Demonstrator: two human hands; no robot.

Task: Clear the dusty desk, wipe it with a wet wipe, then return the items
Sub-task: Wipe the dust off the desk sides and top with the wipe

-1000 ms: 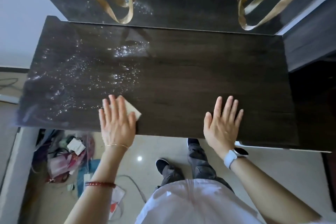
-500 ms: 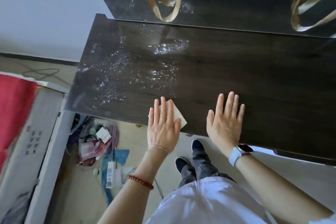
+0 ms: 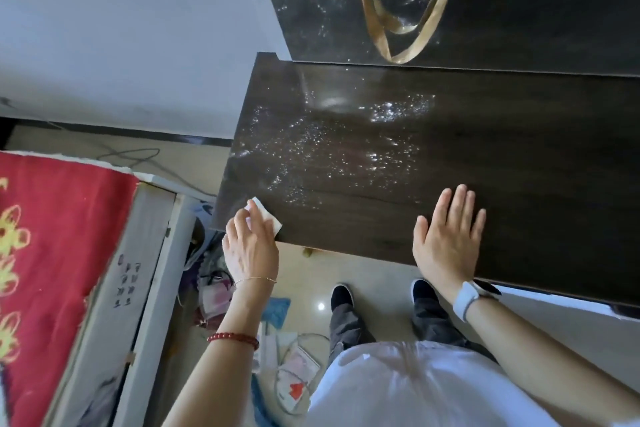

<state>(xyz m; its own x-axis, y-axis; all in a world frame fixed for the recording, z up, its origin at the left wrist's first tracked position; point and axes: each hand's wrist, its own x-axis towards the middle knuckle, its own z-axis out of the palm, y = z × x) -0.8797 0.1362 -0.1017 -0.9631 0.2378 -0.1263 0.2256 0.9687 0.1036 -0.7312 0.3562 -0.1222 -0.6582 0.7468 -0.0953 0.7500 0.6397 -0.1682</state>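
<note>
A dark wooden desk (image 3: 502, 166) fills the upper right, its left half speckled with shiny wet spots. My left hand (image 3: 251, 246) presses a folded white wet wipe (image 3: 266, 215) onto the desk's near left corner. My right hand (image 3: 446, 236) lies flat, fingers spread, on the desk's front edge and holds nothing. A white watch sits on that wrist.
A brown paper bag (image 3: 388, 10) with tan strap handles hangs over the dark panel behind the desk. A red patterned cloth (image 3: 52, 253) lies on a white frame at the left. Clutter and cables (image 3: 221, 291) sit on the floor under the desk's left end.
My left hand has slid the wipe leftward along the front edge to the desk's left corner. The camera has turned left. My right hand stays flat in place.
</note>
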